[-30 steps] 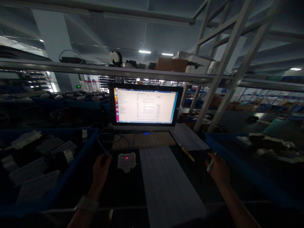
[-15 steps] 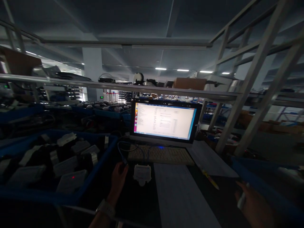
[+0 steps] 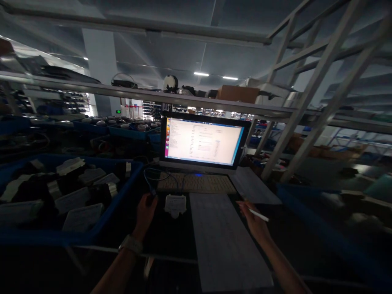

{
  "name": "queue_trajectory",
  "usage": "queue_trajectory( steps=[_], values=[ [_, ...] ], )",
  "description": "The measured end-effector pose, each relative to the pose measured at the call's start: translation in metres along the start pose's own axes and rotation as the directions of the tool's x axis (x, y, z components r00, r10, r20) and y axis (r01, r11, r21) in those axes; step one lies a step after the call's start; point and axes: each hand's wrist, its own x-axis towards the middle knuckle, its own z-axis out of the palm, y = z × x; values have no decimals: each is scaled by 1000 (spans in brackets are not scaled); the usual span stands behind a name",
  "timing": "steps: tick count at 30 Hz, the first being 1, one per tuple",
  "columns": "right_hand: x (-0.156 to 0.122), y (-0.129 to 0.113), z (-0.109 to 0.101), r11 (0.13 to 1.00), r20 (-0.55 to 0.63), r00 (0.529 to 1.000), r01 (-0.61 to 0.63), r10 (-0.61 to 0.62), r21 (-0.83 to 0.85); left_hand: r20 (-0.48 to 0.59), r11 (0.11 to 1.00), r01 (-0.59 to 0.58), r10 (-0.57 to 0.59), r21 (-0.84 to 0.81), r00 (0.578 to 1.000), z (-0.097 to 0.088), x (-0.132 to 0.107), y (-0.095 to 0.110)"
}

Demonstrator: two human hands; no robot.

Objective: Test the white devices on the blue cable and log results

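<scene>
Just below the middle of the frame, the left hand (image 3: pixel 146 209) is curled shut about the plug end of a blue cable (image 3: pixel 147 179). It is right beside a small white device (image 3: pixel 175 204), which lies on the dark bench in front of the keyboard (image 3: pixel 196 183). We judge the device light, with a stiff plastic shell, best held by its side edges. The cable looks limp and springy, so we would grip the rigid plug, not the cord. At lower right the right hand (image 3: pixel 255 222) pinches a white pen (image 3: pixel 259 215) at the edge of a long paper sheet (image 3: pixel 225 241), thin and easily creased. The dimness hides much: we cannot tell whether the plug sits in the device, the print on the sheet and the monitor (image 3: pixel 203 141) is unreadable, and the parts in the blue bin (image 3: pixel 121 192) at left are only pale shapes
</scene>
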Motion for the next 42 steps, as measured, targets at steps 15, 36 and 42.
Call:
queue_trajectory(
  steps=[15,36,42],
  values=[
    [-23,-10,41,979,119,978,-182,172,87,-12,1000,13,-13,21,1000,0,0,4],
    [-35,-22,43,997,284,956,-55,68,-52,-12,999,-11,12,36,1000,0,0,2],
    [-33,-21,43,997,341,939,-19,44,-74,-4,1000,-10,10,28,1000,0,0,2]
  ],
)
